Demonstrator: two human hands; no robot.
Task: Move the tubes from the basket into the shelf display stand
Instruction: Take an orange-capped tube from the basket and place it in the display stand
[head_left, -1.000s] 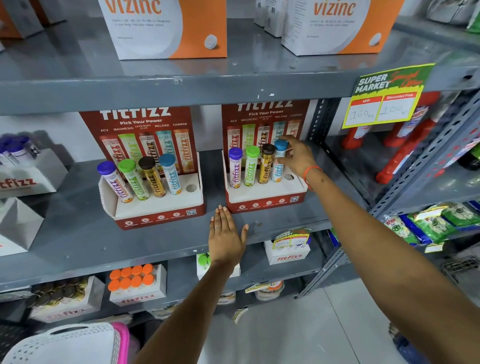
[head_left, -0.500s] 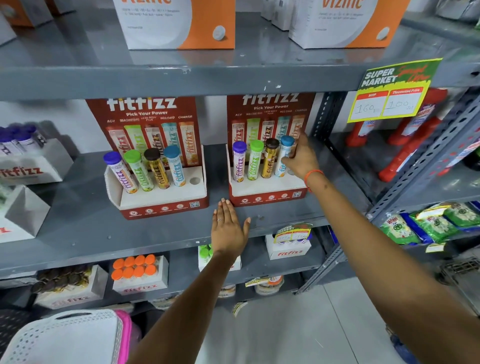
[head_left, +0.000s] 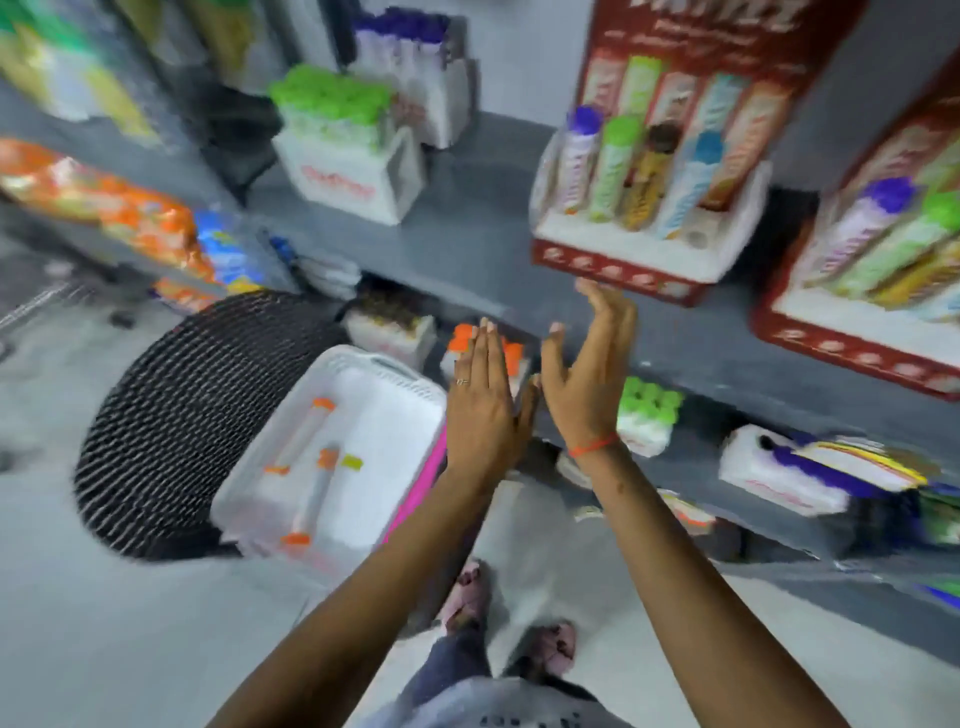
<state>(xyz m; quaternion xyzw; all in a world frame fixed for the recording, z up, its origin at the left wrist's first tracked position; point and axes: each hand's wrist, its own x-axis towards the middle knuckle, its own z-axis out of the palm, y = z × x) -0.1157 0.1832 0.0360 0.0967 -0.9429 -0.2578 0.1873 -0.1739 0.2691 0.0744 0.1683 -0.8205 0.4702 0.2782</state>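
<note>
The view is blurred by motion. A white basket (head_left: 270, 467) with a pink edge sits low on the left, with two orange-capped tubes (head_left: 304, 434) lying inside. My left hand (head_left: 485, 410) hangs open beside its right rim. My right hand (head_left: 589, 379) is open too, just below a red display stand (head_left: 623, 270) on the grey shelf. That stand holds several tubes with purple, green, brown and blue caps, and one hole at its right end is free. A second red stand (head_left: 841, 343) sits at the right edge.
A black woven stool (head_left: 171, 415) carries the basket. White boxes of green-capped tubes (head_left: 337, 150) and purple-capped tubes stand further back on the shelf. Lower shelves hold more boxes (head_left: 649, 421). Snack packets (head_left: 130, 218) fill the left rack. My feet are on the pale floor.
The view has swung down and left, bringing the basket into sight. My right hand has left the right stand's blue-capped tube and dropped. My left hand has come off the shelf edge.
</note>
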